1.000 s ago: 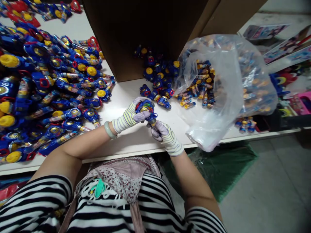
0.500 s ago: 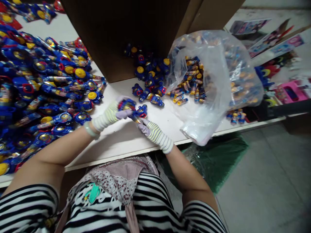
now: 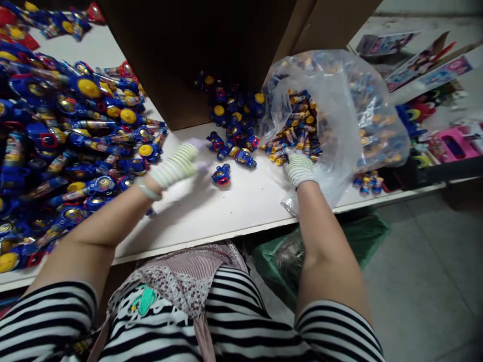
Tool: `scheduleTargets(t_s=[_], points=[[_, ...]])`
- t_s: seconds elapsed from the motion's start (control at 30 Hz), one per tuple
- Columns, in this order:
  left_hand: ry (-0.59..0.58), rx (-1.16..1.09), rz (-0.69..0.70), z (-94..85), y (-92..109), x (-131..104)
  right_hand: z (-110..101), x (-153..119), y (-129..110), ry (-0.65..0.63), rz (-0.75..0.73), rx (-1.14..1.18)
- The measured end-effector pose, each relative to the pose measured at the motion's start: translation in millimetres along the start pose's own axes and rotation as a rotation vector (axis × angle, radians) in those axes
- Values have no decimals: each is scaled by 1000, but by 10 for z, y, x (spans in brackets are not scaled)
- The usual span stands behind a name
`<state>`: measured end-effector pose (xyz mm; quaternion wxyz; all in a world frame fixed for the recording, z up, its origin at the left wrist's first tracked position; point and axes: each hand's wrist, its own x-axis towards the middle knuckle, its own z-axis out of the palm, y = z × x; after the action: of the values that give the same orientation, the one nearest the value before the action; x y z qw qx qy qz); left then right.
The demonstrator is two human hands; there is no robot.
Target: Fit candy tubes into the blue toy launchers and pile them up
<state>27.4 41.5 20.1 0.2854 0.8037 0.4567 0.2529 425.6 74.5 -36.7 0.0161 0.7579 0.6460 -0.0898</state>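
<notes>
My left hand (image 3: 179, 163), in a striped work glove, is over the white table, smeared by motion, its fingers apart and nothing visible in them. To its right a single blue toy vehicle piece (image 3: 221, 175) with a red part lies on the table. My right hand (image 3: 301, 167), gloved too, reaches down to the small yellow-capped tubes (image 3: 294, 134) at the mouth of a clear plastic bag (image 3: 335, 100). Its fingertips are hidden among the tubes, so its grip does not show. Several more blue toy pieces (image 3: 234, 130) lie heaped behind, at the opening of a cardboard box (image 3: 181, 108).
A large pile of blue toys joined to tubes (image 3: 75, 146) covers the table's left side. Several loose tubes (image 3: 368, 183) lie right of the bag. Farther right are a pink toy (image 3: 455, 143) and printed cards (image 3: 426, 70). Green sheeting (image 3: 358, 241) hangs below the table edge.
The toy both hands held has left them. A smeared toy with a yellow disc now shows over the left pile. My right hand has moved right to the tubes; my left hand has drawn slightly left.
</notes>
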Motion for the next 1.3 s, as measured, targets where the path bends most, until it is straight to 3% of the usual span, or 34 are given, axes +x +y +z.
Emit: scheduleTargets(t_s=[0.07,0.1,0.13,0.2,0.33,0.47,0.63,0.77,0.87,0.97,1.03,1.1,1.2,1.23,1.3], points=[[-160,139,-40,584,107,111,-25,-62,-12,-33,-8,-51],[-205,174,-50,793,138,133,-42,-120,-12,-37,-21,-69],[-215,164,-62,936,147,133,-57,-195,-16,-35,-39,-71],[-144,-37,-108,1034,109,78,-64,-390,-65,-17,-113,8],[71,-597,-216,803,-1,-118,24,-848,-412,-19,-384,369],[119,-928,-224,612,8,-240,70,-1174,-918,-28,-554,439],[201,-768,-165,547,-26,-239,-78,-1350,-1244,-58,-580,249],[127,-638,-91,450,18,-238,-88,-1466,-1331,-100,-575,174],[84,-580,-27,370,102,-280,76,-1565,-1398,-177,-514,444],[25,-572,42,308,151,-327,260,-1634,-1454,-452,-408,897],[-11,-548,63,283,151,-326,299,-1633,-1473,-610,-353,1071],[-6,-483,8,273,142,-292,246,-1596,-1476,-547,-339,1022],[45,-432,-136,288,153,-233,97,-1545,-1472,-272,-316,758],[59,-440,-158,300,161,-230,68,-1549,-1476,-255,-308,728],[93,-489,-125,331,169,-262,76,-1600,-1504,-401,-284,864]])
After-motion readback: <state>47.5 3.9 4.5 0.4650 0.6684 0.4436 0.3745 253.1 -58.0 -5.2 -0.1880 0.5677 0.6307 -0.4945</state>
